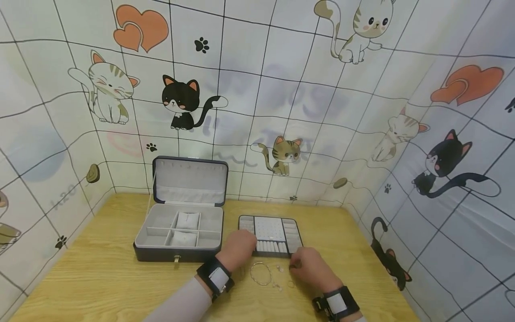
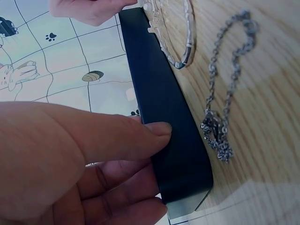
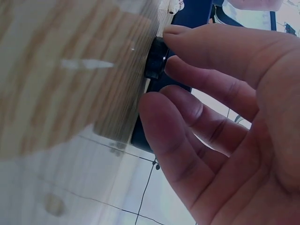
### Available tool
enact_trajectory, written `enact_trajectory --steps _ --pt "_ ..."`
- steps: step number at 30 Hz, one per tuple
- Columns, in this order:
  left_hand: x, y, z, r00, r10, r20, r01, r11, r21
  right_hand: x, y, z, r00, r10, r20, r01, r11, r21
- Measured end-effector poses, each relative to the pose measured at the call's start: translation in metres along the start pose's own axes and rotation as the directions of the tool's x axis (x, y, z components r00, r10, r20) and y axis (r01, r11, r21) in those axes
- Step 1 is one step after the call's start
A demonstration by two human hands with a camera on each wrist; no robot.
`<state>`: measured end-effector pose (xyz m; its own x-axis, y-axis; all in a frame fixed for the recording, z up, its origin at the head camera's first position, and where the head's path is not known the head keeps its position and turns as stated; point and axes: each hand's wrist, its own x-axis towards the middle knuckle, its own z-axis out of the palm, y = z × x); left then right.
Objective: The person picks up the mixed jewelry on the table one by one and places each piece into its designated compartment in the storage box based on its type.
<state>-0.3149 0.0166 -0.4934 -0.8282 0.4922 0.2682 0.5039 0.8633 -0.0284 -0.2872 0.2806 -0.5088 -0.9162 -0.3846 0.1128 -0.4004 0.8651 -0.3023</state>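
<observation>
My left hand (image 1: 239, 248) holds the left front corner of a shallow jewelry tray (image 1: 270, 229). Its thumb presses the tray's dark front wall (image 2: 164, 112) in the left wrist view, with the other fingers at the end. Just in front of the tray's right corner, my right hand (image 1: 314, 268) pinches a small black ring (image 3: 156, 58) between thumb and forefinger; the remaining fingers are bent loosely. A bangle (image 1: 260, 273) lies on the table between the hands. Near the left hand lies a silver chain (image 2: 232, 70), partly bunched up.
An open jewelry box (image 1: 157, 256) with its lid raised stands left of the tray, two white cushions (image 1: 187, 221) in its compartments. Small earrings (image 1: 277, 286) and a thin ring (image 1: 291, 284) lie on the wooden table (image 1: 100, 286). A cat-print curtain (image 1: 241, 103) surrounds the table's back and sides.
</observation>
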Motion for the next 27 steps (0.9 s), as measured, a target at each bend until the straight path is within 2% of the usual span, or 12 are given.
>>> enact_trajectory --steps 4,11,20,27 --pt "-0.0008 0.0003 -0.0007 1.000 0.003 -0.017 -0.003 1.000 0.007 0.0003 -0.0020 -0.0015 1.000 -0.004 0.002 0.004 1.000 -0.001" --pt "-0.0043 0.0032 0.0038 0.999 0.009 -0.053 -0.007 0.999 0.038 0.0001 -0.0032 -0.0026 0.997 0.058 0.058 -0.059 0.998 0.002" --pt "-0.0055 0.0009 0.0055 0.994 0.043 -0.103 -0.035 0.996 0.077 -0.0009 -0.0037 -0.0034 0.998 0.021 0.054 -0.021 1.000 0.005" --pt "-0.0045 0.0000 0.0062 0.998 0.031 -0.063 -0.027 0.998 0.056 -0.0009 -0.0039 -0.0002 0.998 -0.032 0.052 0.030 0.999 0.039"
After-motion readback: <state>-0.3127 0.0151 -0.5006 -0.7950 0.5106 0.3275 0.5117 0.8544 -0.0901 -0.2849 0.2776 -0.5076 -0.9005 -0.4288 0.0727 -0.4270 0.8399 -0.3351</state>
